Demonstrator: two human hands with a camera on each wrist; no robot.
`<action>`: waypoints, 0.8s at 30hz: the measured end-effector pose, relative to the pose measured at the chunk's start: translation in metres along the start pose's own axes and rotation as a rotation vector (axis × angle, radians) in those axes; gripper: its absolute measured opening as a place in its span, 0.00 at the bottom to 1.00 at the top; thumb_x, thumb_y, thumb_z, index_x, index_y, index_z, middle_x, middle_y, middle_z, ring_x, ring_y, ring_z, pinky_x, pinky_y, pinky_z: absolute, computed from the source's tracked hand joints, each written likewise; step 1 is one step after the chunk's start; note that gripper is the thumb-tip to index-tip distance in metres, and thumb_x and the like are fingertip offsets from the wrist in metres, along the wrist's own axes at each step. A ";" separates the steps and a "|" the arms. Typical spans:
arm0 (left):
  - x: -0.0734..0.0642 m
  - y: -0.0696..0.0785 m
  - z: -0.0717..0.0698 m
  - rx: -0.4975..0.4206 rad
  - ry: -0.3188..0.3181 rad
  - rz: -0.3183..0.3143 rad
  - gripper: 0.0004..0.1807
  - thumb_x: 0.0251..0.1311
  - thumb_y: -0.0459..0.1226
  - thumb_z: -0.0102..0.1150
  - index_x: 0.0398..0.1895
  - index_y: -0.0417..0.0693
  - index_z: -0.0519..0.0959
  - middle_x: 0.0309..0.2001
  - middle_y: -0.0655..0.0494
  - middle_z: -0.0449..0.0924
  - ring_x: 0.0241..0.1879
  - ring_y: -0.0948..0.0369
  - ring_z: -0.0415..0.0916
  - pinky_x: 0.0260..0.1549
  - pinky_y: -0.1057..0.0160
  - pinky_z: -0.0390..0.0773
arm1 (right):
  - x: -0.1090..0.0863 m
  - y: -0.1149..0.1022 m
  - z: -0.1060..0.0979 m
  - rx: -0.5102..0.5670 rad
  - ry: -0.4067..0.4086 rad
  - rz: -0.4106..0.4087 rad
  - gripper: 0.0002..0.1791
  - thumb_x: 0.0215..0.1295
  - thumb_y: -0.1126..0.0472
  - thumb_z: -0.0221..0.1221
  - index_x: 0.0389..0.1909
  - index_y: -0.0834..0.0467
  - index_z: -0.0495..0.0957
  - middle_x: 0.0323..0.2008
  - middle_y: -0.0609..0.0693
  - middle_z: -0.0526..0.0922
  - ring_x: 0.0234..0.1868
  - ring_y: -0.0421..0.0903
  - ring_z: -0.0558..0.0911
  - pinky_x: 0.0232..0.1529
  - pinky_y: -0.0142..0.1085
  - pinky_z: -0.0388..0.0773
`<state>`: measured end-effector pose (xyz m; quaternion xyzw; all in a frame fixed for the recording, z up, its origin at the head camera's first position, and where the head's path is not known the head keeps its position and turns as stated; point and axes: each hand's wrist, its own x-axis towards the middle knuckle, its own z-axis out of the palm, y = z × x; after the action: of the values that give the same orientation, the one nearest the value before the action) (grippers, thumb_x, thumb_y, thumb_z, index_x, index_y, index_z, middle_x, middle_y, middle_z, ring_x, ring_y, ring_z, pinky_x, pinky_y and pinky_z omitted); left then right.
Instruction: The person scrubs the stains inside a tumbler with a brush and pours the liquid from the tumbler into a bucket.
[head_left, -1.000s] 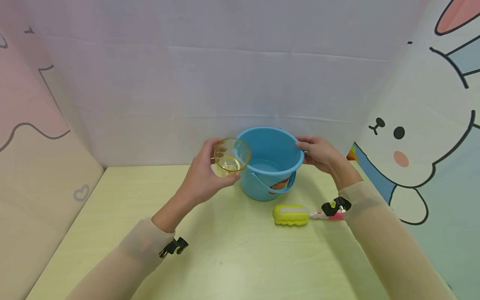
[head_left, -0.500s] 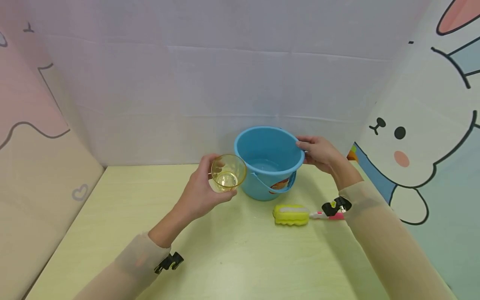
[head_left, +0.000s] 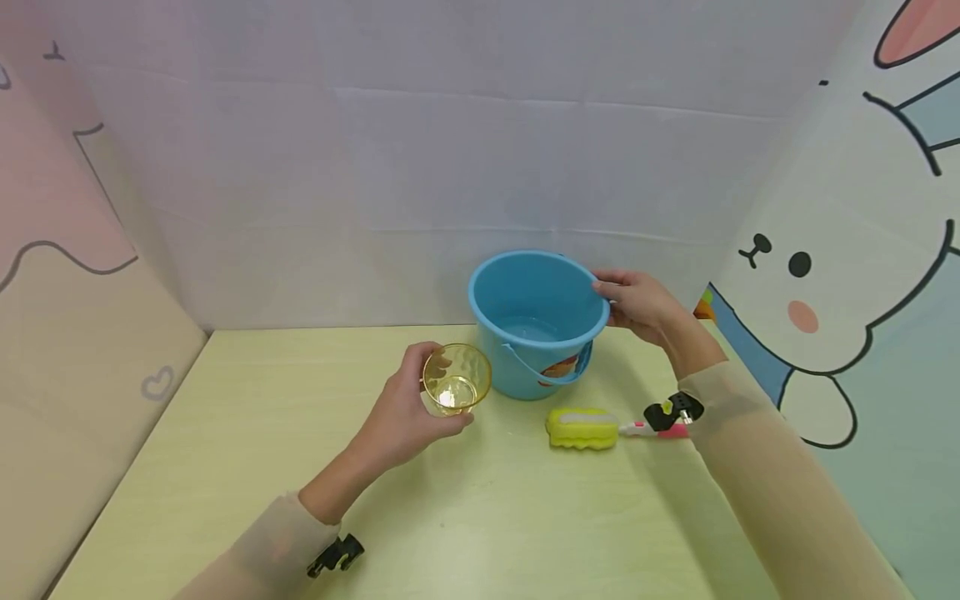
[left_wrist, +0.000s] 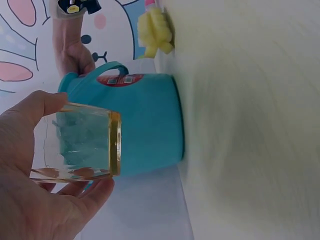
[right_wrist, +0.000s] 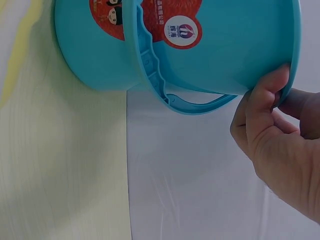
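Observation:
A clear glass cup with a yellowish tint (head_left: 456,379) is in my left hand (head_left: 405,417), held above the table just left of the bucket. Thumb and fingers grip opposite sides of the glass; in the left wrist view its thick amber-coloured base (left_wrist: 115,144) faces the table. My right hand (head_left: 641,308) pinches the right rim of a blue plastic bucket (head_left: 510,367), which stands upright on the table. In the right wrist view the bucket's handle (right_wrist: 150,70) hangs down across a red label (right_wrist: 177,25).
A yellow sponge brush (head_left: 582,428) with a pink and white handle lies in front of the bucket, partly under the right forearm. A pale wooden table (head_left: 450,533) meets a white cloth backdrop (head_left: 337,192). Cartoon-printed sheets flank both sides.
My left hand has lowered the glass cup toward the table and slightly nearer to me, away from the bucket's rim. The right hand keeps its hold on the bucket.

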<state>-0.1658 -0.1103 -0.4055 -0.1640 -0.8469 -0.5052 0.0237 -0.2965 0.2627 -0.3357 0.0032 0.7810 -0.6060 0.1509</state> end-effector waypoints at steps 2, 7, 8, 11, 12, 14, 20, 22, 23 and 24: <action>-0.003 -0.002 0.004 0.000 -0.012 -0.013 0.51 0.47 0.40 0.85 0.72 0.51 0.62 0.63 0.48 0.77 0.60 0.48 0.79 0.56 0.50 0.83 | 0.000 0.000 0.000 0.000 0.001 0.000 0.31 0.87 0.55 0.49 0.83 0.60 0.58 0.74 0.63 0.69 0.49 0.46 0.86 0.46 0.33 0.85; -0.008 -0.007 0.012 -0.008 -0.042 -0.042 0.51 0.46 0.40 0.86 0.72 0.50 0.63 0.63 0.48 0.77 0.59 0.49 0.79 0.56 0.51 0.82 | 0.000 0.001 -0.001 0.000 0.000 -0.002 0.31 0.87 0.55 0.49 0.83 0.60 0.57 0.74 0.64 0.69 0.49 0.47 0.86 0.46 0.33 0.85; -0.009 -0.008 0.014 -0.008 -0.047 -0.048 0.51 0.46 0.40 0.86 0.71 0.50 0.63 0.63 0.48 0.77 0.59 0.49 0.79 0.56 0.51 0.82 | 0.000 0.001 -0.001 0.001 -0.001 -0.002 0.31 0.87 0.55 0.49 0.83 0.60 0.57 0.74 0.64 0.69 0.49 0.47 0.86 0.45 0.33 0.85; -0.012 -0.012 0.018 -0.004 -0.064 -0.064 0.52 0.45 0.41 0.87 0.71 0.49 0.63 0.62 0.50 0.77 0.58 0.51 0.79 0.56 0.52 0.82 | 0.001 0.001 -0.001 0.001 0.000 -0.002 0.32 0.87 0.55 0.49 0.83 0.60 0.57 0.73 0.64 0.69 0.51 0.49 0.85 0.45 0.32 0.85; -0.014 -0.013 0.020 0.001 -0.068 -0.068 0.52 0.45 0.41 0.87 0.71 0.49 0.63 0.62 0.50 0.77 0.58 0.51 0.79 0.55 0.52 0.82 | 0.001 0.001 -0.002 0.002 0.000 -0.002 0.32 0.87 0.55 0.49 0.83 0.60 0.57 0.74 0.64 0.69 0.51 0.49 0.85 0.45 0.33 0.85; -0.016 -0.015 0.022 0.003 -0.078 -0.073 0.52 0.44 0.41 0.87 0.71 0.49 0.63 0.60 0.50 0.78 0.56 0.52 0.79 0.54 0.52 0.82 | 0.001 0.002 -0.002 0.003 0.000 -0.002 0.32 0.87 0.55 0.49 0.83 0.60 0.57 0.74 0.63 0.69 0.53 0.50 0.85 0.46 0.33 0.85; -0.021 -0.021 0.031 0.009 -0.108 -0.065 0.52 0.41 0.41 0.89 0.68 0.48 0.64 0.58 0.50 0.79 0.54 0.53 0.79 0.54 0.52 0.80 | 0.001 0.002 -0.002 0.009 -0.004 -0.002 0.32 0.86 0.55 0.50 0.83 0.60 0.57 0.74 0.64 0.69 0.52 0.50 0.85 0.45 0.33 0.85; -0.022 -0.023 0.033 0.007 -0.115 -0.060 0.52 0.40 0.41 0.89 0.68 0.48 0.64 0.57 0.50 0.79 0.54 0.53 0.79 0.55 0.52 0.80 | 0.000 0.002 -0.002 0.011 -0.006 -0.001 0.32 0.87 0.55 0.49 0.83 0.60 0.57 0.74 0.64 0.69 0.53 0.51 0.85 0.45 0.33 0.85; -0.023 -0.024 0.034 0.009 -0.117 -0.057 0.52 0.40 0.41 0.89 0.67 0.47 0.64 0.57 0.50 0.79 0.54 0.53 0.79 0.54 0.52 0.80 | 0.000 0.002 -0.002 0.011 -0.008 -0.002 0.32 0.87 0.55 0.49 0.84 0.60 0.57 0.74 0.64 0.69 0.53 0.52 0.85 0.45 0.33 0.85; -0.023 -0.024 0.035 0.008 -0.121 -0.055 0.52 0.40 0.41 0.90 0.67 0.47 0.64 0.57 0.50 0.79 0.54 0.53 0.79 0.55 0.52 0.80 | 0.000 0.001 -0.002 0.011 -0.008 -0.002 0.32 0.87 0.55 0.49 0.84 0.60 0.57 0.74 0.63 0.69 0.54 0.52 0.85 0.45 0.33 0.85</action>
<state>-0.1470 -0.0966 -0.4480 -0.1706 -0.8530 -0.4915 -0.0407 -0.2969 0.2648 -0.3367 0.0008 0.7770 -0.6105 0.1536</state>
